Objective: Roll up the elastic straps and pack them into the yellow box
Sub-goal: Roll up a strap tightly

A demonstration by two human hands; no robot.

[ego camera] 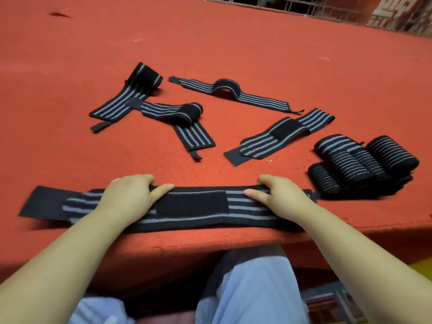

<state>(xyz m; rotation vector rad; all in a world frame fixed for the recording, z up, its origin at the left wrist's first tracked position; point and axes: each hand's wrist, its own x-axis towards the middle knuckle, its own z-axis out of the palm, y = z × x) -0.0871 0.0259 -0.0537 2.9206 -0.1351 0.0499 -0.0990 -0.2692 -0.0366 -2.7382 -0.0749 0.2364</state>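
Hands palm-down, flat on strap

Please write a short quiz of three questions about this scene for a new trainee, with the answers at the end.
1. True or false: both hands rest on the strap lying flat along the near table edge.
2. Where does the pile of rolled straps lie? A) by the left hand B) beyond the right hand, to its right C) on the lap
3. Fill in: the table cover is ____ in colour.

Key: 1 true; 2 B; 3 red.
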